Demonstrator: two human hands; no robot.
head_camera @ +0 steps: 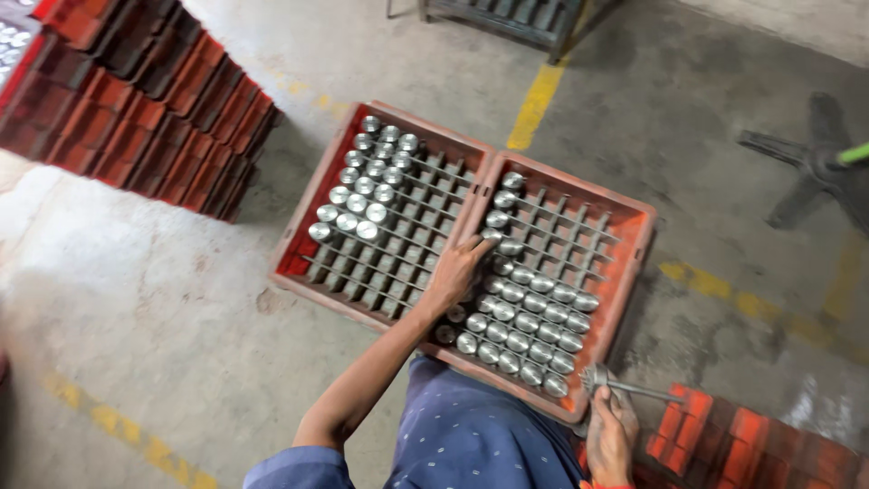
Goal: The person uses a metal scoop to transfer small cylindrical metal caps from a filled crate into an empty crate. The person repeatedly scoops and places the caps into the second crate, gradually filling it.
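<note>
Left hand point(457, 272): fingers being pressed onto a round silver metal cylinder point(491, 235) in the red gridded plastic crate point(634, 272).
Right hand point(611, 430): being closed around a long-stemmed grey metal part point(625, 388).
Risk: neighbouring cylinders could be toppled by the reaching wrist.

My left hand point(460, 270) touches shiny round metal pieces point(525, 317) standing in the right red crate point(634, 272); my right hand point(611, 430) holds a metal rod point(625, 388) beside that crate.

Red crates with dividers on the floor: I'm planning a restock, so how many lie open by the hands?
2: the left crate and the right crate, side by side; left hand reaches over their shared edge.
</note>
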